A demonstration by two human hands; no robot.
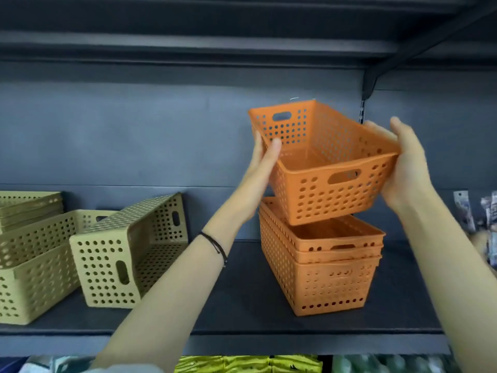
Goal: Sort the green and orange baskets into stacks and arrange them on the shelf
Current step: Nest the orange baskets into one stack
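Observation:
An orange perforated basket (330, 168) is held in the air, tilted toward me, just above a stack of nested orange baskets (325, 275) standing on the dark shelf (242, 300). My left hand (262, 168) grips its left long side, thumb over the rim. My right hand (403, 168) clasps its right side. To the left, a green basket (129, 254) lies tipped on its side. Beside it stand more green baskets (35, 265), some nested, at the shelf's left end.
A second shelf board (215, 47) hangs overhead with a bracket (373, 82) at the right. Packaged goods (484, 219) hang at the far right. Yellow and green packets (247, 364) fill the shelf below.

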